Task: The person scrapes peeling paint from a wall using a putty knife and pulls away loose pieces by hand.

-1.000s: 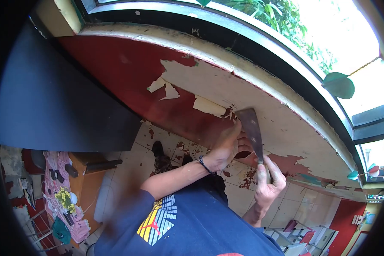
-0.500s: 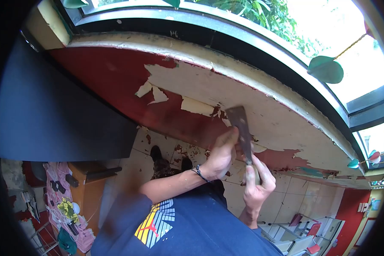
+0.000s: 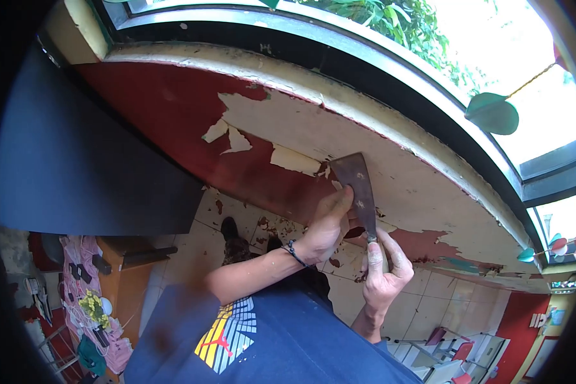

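In my right hand [image 3: 384, 269] is the handle of a paint scraper [image 3: 361, 192], fingers closed round it. The scraper's broad, speckled metal blade points up against the wall. My left hand [image 3: 326, 224], with a dark bracelet at the wrist, has its thumb pressed on the left edge of the blade; its other fingers are partly hidden behind. Red paint [image 3: 173, 121] covers the wall's left part, while a pale stripped area [image 3: 313, 125] spreads around the blade. Curled paint flaps [image 3: 294, 160] hang just left of the blade tip.
A window ledge [image 3: 237, 64] runs above the wall, with a green leaf decoration [image 3: 493, 114] at right. A dark panel [image 3: 96, 153] stands at left. Below it is a wooden cabinet [image 3: 118, 275] beside a cluttered pink cloth [image 3: 77, 256]. Paint flakes [image 3: 278, 227] litter the tiled floor.
The scraper blade has turned, so more of its flat face shows, and its tip has shifted slightly left. Both hands keep nearly the same place. The view has shifted a little.
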Demonstrator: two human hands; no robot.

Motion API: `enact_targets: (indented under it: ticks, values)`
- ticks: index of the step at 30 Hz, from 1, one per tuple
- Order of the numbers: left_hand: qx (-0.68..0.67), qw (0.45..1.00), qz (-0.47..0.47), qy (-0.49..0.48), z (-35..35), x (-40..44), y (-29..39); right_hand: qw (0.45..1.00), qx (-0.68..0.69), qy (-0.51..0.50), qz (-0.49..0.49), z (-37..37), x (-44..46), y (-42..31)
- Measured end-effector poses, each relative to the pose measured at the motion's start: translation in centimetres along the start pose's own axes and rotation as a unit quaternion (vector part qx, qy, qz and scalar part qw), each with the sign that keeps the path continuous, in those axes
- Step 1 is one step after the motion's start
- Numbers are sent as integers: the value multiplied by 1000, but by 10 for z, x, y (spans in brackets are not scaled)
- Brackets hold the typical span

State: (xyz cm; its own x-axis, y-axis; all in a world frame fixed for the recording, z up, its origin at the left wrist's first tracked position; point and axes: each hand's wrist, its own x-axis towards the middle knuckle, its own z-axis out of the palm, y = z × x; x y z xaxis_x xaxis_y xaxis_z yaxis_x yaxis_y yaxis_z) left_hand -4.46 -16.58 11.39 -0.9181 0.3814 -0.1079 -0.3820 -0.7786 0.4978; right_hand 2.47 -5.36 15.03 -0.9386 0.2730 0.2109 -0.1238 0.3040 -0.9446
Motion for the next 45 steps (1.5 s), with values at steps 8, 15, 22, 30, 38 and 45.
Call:
enact_targets:
  ticks: [8,15,22,30,38,45]
  values:
    - [31,999,17,-7,-3,0,1,999,-22,-22,-41,-2,3,11]
    - [42,999,17,22,-4,5,-5,999,32,-37,8,-10,12,15]
    - [15,998,58,-8,-19,2,12,998,-14,-53,-33,0,15,5]
    - [74,996,16,-38,-26,2,12,1000,-10,-19,1,9,-3,-3]
    - [131,991,1,-27,-20,4,12,1000,9,-23,-1,0,0,5]
    - [174,984,37,10,-27,2,8,993,105,-45,13,8,-12,42]
